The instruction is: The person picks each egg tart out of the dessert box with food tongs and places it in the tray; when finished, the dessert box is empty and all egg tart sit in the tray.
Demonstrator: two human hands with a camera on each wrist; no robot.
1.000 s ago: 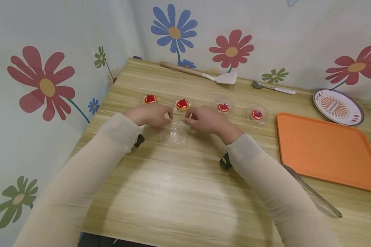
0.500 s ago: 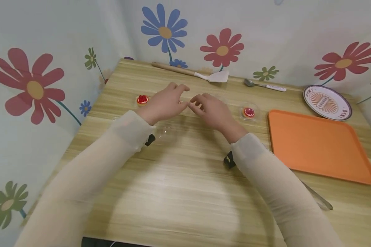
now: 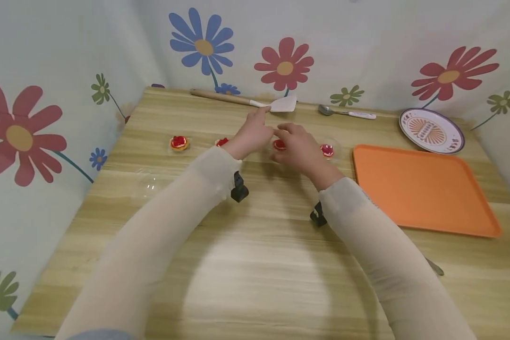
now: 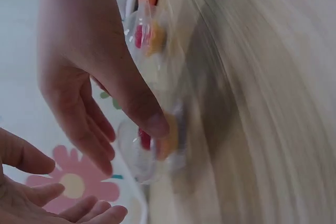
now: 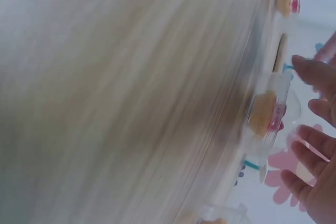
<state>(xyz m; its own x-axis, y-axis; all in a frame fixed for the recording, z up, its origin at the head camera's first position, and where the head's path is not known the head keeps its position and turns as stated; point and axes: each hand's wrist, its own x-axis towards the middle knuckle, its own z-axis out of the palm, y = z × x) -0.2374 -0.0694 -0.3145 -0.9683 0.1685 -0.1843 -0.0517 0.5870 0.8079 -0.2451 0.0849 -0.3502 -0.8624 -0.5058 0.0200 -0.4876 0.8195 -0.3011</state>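
My right hand (image 3: 299,148) hovers close over the third red-topped tart (image 3: 279,144), its fingers loosely bent. In the left wrist view its thumb overlaps the tart's clear plastic box (image 4: 137,163). That box's domed lid stands over the tart in the right wrist view, beside my right hand's spread fingers (image 5: 310,163). My left hand (image 3: 255,132) reaches in from the left, index finger extended, with nothing in its grasp. Its fingers (image 4: 39,195) appear loosely spread in the left wrist view. The second tart (image 3: 222,141) is partly hidden by my left wrist.
A first tart (image 3: 179,143) sits to the left, with a clear domed lid (image 3: 146,185) lying in front of it. Another boxed tart (image 3: 327,150) is beside the orange tray (image 3: 425,189). Behind lie a spatula (image 3: 282,104), a spoon (image 3: 327,110) and a plate (image 3: 431,132).
Both hands have moved rightward along the row, from the clear lid before the second tart to the third tart. My left hand has left that lid. The head view has turned right.
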